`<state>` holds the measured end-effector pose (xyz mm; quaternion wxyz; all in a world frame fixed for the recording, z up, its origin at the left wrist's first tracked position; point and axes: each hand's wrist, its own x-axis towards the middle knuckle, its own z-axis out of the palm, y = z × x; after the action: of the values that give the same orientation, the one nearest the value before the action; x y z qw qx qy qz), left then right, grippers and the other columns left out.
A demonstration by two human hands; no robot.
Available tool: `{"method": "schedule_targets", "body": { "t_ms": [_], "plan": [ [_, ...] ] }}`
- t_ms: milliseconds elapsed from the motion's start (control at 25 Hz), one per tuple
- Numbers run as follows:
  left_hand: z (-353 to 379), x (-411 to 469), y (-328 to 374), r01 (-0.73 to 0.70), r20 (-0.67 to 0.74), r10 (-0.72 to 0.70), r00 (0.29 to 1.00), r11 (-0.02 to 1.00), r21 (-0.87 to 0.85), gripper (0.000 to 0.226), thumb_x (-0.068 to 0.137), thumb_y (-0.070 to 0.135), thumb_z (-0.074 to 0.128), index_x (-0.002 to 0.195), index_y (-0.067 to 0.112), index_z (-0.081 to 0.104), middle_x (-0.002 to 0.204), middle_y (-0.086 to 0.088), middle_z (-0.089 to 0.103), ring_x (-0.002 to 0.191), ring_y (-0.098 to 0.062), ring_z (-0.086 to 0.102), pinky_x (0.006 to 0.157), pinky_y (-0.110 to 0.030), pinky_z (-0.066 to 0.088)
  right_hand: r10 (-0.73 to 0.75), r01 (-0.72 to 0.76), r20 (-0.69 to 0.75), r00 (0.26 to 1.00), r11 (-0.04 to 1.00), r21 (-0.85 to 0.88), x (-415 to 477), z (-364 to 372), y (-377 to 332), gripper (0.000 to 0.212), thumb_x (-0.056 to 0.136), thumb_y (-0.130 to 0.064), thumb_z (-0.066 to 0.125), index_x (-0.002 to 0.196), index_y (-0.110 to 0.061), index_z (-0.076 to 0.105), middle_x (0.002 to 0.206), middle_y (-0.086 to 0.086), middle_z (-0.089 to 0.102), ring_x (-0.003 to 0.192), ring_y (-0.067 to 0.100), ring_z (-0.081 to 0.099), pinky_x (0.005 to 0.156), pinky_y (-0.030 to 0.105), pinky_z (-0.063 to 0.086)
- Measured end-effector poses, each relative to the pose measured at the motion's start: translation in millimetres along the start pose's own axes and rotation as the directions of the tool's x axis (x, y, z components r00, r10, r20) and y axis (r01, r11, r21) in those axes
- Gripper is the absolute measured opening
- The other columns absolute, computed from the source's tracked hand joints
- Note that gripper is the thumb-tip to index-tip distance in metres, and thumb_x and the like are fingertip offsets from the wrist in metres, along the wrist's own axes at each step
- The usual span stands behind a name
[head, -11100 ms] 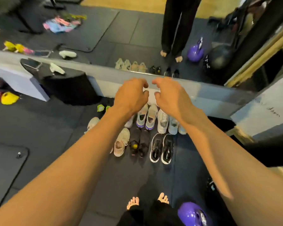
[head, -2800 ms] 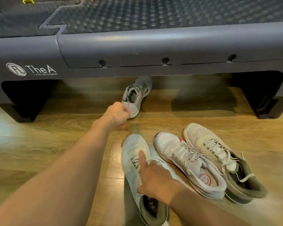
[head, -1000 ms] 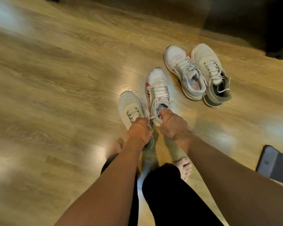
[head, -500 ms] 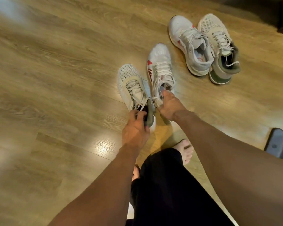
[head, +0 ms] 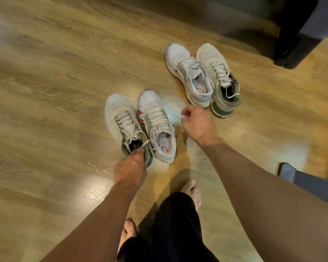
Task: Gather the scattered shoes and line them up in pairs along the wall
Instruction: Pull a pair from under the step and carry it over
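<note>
Left hand [head: 130, 168] pinches the heel of a mesh sneaker [head: 119, 118]; right hand [head: 197, 125] loosely curled, empty. Between them, the red-logo sneaker [head: 156, 125] risks mismatched pairing.

Four shoes on the wooden floor [head: 55, 91], all upright on their soles, toes pointing away, laces loose.

Near group: near mesh shoe [head: 119, 120], white knit with an olive heel collar, its heel gripped by the left hand [head: 131, 167]. The near red-logo shoe [head: 155, 125], white, is touching its right side.

Far group, up and to the right, apart from the near one: far red-logo shoe [head: 186, 70] on the left, pressed against the far mesh shoe [head: 216, 72]. Each group is a mismatched pair.
</note>
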<state>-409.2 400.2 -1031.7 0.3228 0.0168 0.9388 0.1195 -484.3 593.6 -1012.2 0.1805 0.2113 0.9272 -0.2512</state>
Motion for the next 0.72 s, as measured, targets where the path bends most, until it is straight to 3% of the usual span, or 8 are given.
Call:
{"method": "schedule_targets", "body": {
  "t_ms": [80,160,240,320,440,560,720],
  "plan": [
    [-6,-5,16,-0.014,-0.154,-0.009,0.988,0.989,-0.145,0.025,0.094,0.016,0.050,0.118,0.018,0.051,0.109,-0.001,0.060,0.095,-0.023,0.062,0.072,-0.026,0.037,0.048,-0.051,-0.143,0.989,0.998,-0.022,33,-21,7,0.035,0.087,-0.015,0.052,0.122,-0.015,0.056,0.121,0.011,0.059,0.106,0.032,0.059,0.086,0.038,0.049],
    [-12,-9,23,-0.029,-0.248,-0.032,0.968,0.971,-0.238,0.012,0.092,0.012,0.052,0.103,0.016,0.055,0.099,0.000,0.058,0.084,-0.023,0.060,0.068,-0.027,0.036,0.181,-0.190,-0.169,0.969,0.981,-0.043,61,-32,17,0.047,0.089,-0.018,0.053,0.134,-0.011,0.040,0.133,0.014,0.046,0.111,0.036,0.054,0.083,0.040,0.047],
    [-20,-6,22,-0.058,-0.311,-0.039,0.950,0.953,-0.298,0.006,0.093,0.010,0.053,0.095,0.015,0.055,0.092,0.002,0.054,0.076,-0.020,0.056,0.065,-0.030,0.039,0.380,-0.381,-0.065,0.923,0.924,-0.002,79,-34,32,0.057,0.092,-0.019,0.052,0.142,-0.010,0.025,0.142,0.013,0.033,0.118,0.037,0.048,0.088,0.044,0.049],
    [-29,-2,19,-0.106,-0.344,-0.005,0.939,0.947,-0.304,0.007,0.093,0.008,0.053,0.095,0.014,0.056,0.088,0.003,0.051,0.071,-0.016,0.050,0.063,-0.031,0.041,0.483,-0.483,0.097,0.870,0.875,-0.021,85,-30,49,0.062,0.093,-0.016,0.054,0.143,-0.006,0.020,0.147,0.012,0.025,0.126,0.036,0.041,0.095,0.048,0.048],
    [-46,5,19,-0.170,-0.348,0.067,0.935,0.947,-0.274,0.007,0.094,0.010,0.053,0.097,0.011,0.059,0.088,0.002,0.052,0.070,-0.018,0.052,0.063,-0.034,0.046,0.408,-0.361,0.174,0.896,0.898,-0.250,80,-26,61,0.063,0.089,-0.009,0.061,0.140,0.001,0.026,0.147,0.018,0.025,0.131,0.034,0.035,0.104,0.043,0.042],
    [-68,7,21,-0.246,-0.349,0.147,0.926,0.935,-0.258,0.007,0.094,0.011,0.053,0.098,0.009,0.059,0.089,0.001,0.053,0.072,-0.017,0.052,0.063,-0.029,0.043,0.367,-0.218,0.244,0.898,0.851,-0.478,62,-32,64,0.041,0.091,-0.004,0.056,0.129,0.004,0.043,0.135,0.020,0.046,0.121,0.033,0.051,0.098,0.041,0.047],
    [-105,1,38,-0.281,-0.306,0.192,0.932,0.918,-0.280,0.009,0.093,0.010,0.053,0.101,0.011,0.057,0.093,-0.002,0.056,0.079,-0.022,0.056,0.069,-0.034,0.046,0.288,-0.096,0.300,0.909,0.847,-0.524,26,-53,35,0.029,0.093,-0.010,0.044,0.119,0.001,0.047,0.116,0.022,0.060,0.106,0.034,0.062,0.091,0.043,0.052]
  ]
}}
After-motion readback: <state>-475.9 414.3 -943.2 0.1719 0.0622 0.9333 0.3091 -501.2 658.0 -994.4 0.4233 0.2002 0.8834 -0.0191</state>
